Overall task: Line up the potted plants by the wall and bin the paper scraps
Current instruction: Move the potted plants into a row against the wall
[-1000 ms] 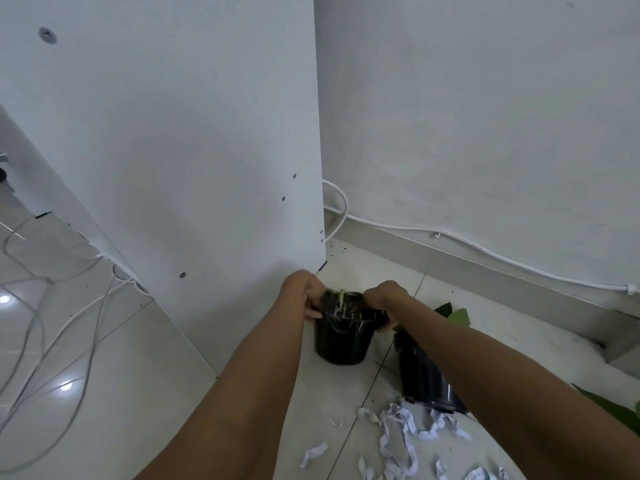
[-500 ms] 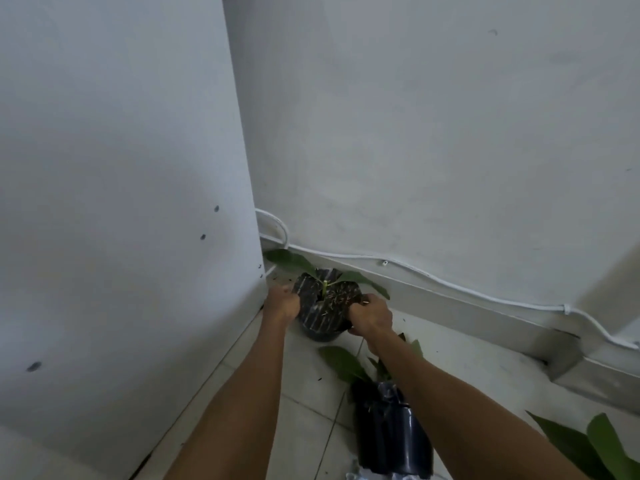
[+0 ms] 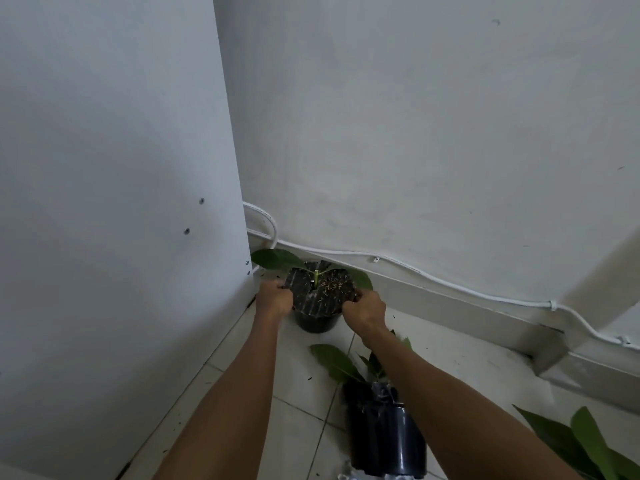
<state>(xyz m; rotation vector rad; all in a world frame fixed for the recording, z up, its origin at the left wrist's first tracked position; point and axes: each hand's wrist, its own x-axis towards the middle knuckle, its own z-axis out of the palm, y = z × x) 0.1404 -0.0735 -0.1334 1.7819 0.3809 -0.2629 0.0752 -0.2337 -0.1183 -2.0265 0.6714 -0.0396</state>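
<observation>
A small black potted plant with two green leaves stands on the floor in the corner, close to the wall's skirting. My left hand grips its left rim and my right hand grips its right rim. A second black pot lies tipped over on the tiles below my right forearm, its leaves pointing toward the corner. Leaves of a third plant show at the bottom right. A bit of white paper scrap peeks in at the bottom edge.
A tall white cabinet panel closes off the left side. The white wall runs behind, with a white cable clipped along the skirting. Specks of soil dot the pale floor tiles.
Both hands carried the pot from the open floor into the corner by the wall. The view swung right and up; most paper scraps dropped out of sight.
</observation>
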